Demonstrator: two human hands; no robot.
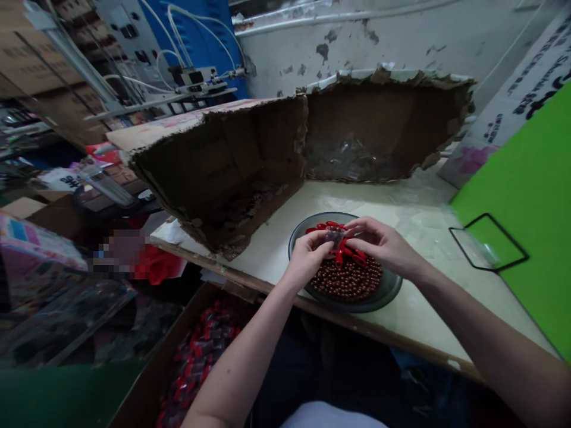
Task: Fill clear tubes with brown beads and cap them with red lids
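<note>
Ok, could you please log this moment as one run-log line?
left hand: pinching small clear packet | right hand: pinching same packet | below: brown beads, red pieces, dark glass dish

Beads (352,282) in bowl (391,291) on workbench (414,315)

We see a torn cardboard box (227,172) on a pale table (401,220), a bright green board (526,226) to the right of the box, and a peeling white wall (312,30) behind the box.
</note>
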